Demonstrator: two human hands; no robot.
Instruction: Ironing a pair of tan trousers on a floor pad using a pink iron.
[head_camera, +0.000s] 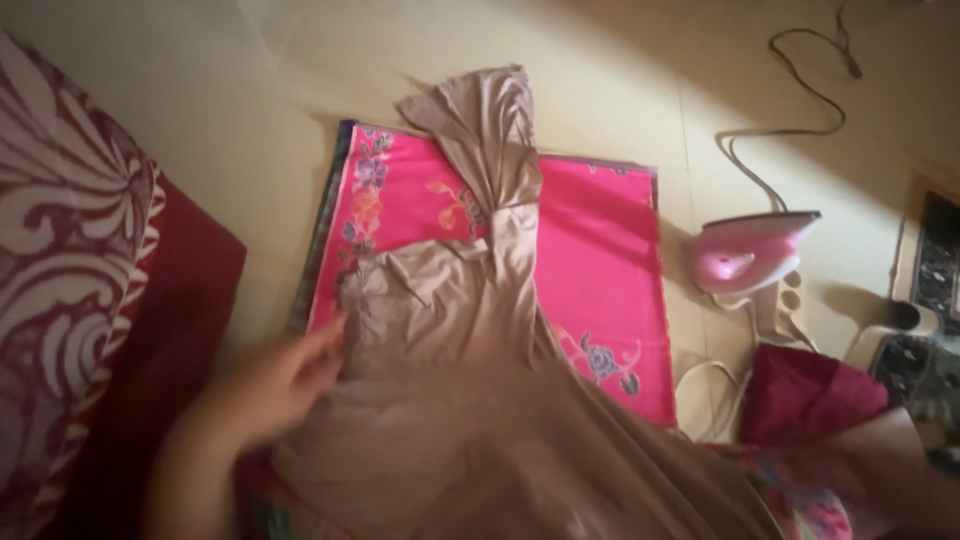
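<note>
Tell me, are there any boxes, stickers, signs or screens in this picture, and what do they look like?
None show: no box, sticker, sign or screen.
What is there instead:
Beige garment: spread over the mat, left hand on its edge.
Pink floral cloth: rectangular mat on the floor, blue and orange flowers.
Pink iron: right of the mat, standing on the floor, cord trailing behind.

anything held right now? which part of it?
The left hand has its fingers on the left edge of the beige garment lying over the pink cloth; blur hides whether it grips. The right hand isn't visible.
</note>
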